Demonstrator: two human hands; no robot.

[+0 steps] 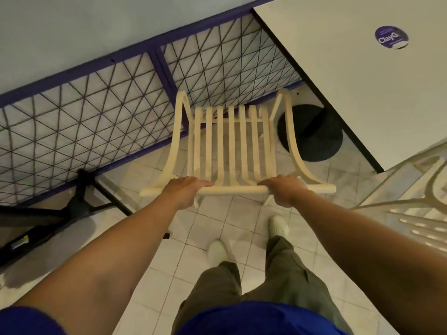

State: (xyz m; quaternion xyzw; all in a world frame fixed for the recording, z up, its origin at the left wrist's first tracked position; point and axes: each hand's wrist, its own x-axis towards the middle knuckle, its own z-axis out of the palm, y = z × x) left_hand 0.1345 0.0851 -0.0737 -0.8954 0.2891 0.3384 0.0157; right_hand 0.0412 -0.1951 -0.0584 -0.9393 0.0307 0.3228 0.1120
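A cream slatted chair [232, 141] stands in front of me on the tiled floor, seen from above and behind. My left hand [185, 189] grips the left part of its top back rail, fingers curled over it. My right hand [285, 191] grips the same rail further right. Both arms reach forward from the bottom of the view. The chair's seat points toward a wire fence.
A purple-framed wire mesh fence [96, 112] runs across the back. A white table [350, 76] with a round purple sticker [391, 37] stands at right on a black round base [312, 134]. Black stand legs [72, 209] lie at left. Another cream chair [423, 209] is at right.
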